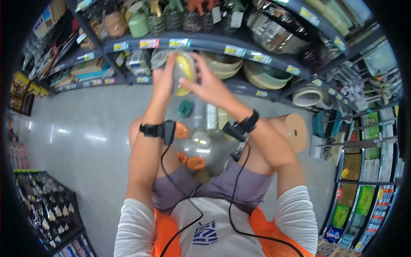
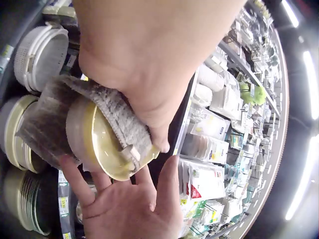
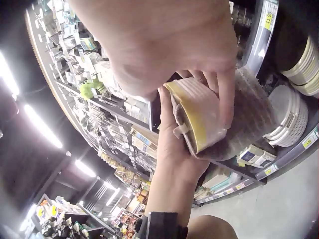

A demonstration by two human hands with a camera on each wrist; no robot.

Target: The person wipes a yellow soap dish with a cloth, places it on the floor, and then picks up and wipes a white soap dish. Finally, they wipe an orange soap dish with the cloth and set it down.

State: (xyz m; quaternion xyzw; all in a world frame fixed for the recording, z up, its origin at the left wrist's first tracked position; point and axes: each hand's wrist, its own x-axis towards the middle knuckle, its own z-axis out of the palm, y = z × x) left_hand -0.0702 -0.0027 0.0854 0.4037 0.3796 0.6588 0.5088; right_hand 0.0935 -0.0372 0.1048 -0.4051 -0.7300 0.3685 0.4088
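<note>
A yellow-and-white bowl (image 2: 110,149) is held up before the shelf, with a fuzzy grey cloth (image 2: 50,117) bunched against it and reaching inside its rim. A small pale tag shows on the cloth. My left hand (image 1: 164,79) grips the bowl together with the cloth, its thumb along the rim in the right wrist view. Opposite it, my right hand (image 1: 209,83) spreads its fingers against the bowl's outside. From the left wrist, the right palm faces up beneath the bowl with nearly straight fingers. Part of the left fingers is hidden behind the cloth.
Below my hands, the floor holds a green roll (image 1: 185,109), orange round items (image 1: 196,162), a clear container (image 1: 201,139) and clear bottles (image 1: 198,113). Large basins (image 1: 261,77) fill the lower shelf (image 1: 205,46) ahead. Racks stand to both sides. A brown board (image 1: 295,132) lies by my right knee.
</note>
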